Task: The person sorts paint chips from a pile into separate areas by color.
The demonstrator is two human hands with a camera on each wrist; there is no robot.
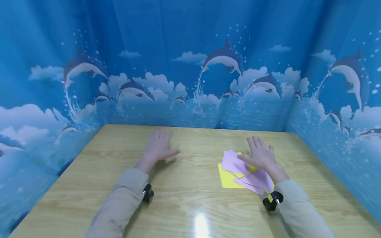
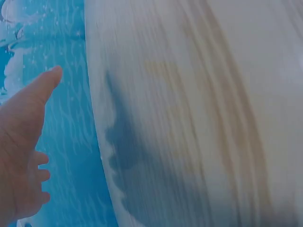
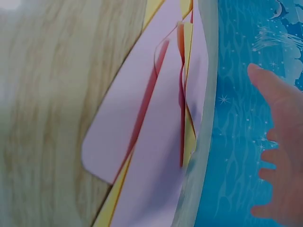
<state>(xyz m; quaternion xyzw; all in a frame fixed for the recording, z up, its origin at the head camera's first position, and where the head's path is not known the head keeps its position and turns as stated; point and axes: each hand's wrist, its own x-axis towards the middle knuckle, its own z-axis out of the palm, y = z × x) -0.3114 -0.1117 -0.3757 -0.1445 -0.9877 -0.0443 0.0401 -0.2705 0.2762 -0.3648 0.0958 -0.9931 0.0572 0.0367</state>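
Note:
A loose, overlapping pile of pink cards (image 1: 235, 163) and yellow cards (image 1: 229, 180) lies on the right part of the table. My right hand (image 1: 262, 157) is over the pile's far right side, fingers spread and holding nothing. In the right wrist view, pink cards (image 3: 156, 142) overlap with yellow edges between them, and the hand's shadow falls across them. My left hand (image 1: 159, 145) hovers over the table's left half, thumb stretched out to the side, grasping nothing. Its shadow on the wood shows in the left wrist view, beside the raised thumb (image 2: 45, 82).
The light wood table (image 1: 190, 195) ends at a far edge against a blue curtain (image 1: 166, 109) printed with dolphins and clouds. The curtain also borders both sides. Each sleeved wrist carries a small black camera, the left camera (image 1: 147, 193) and the right camera (image 1: 272, 200).

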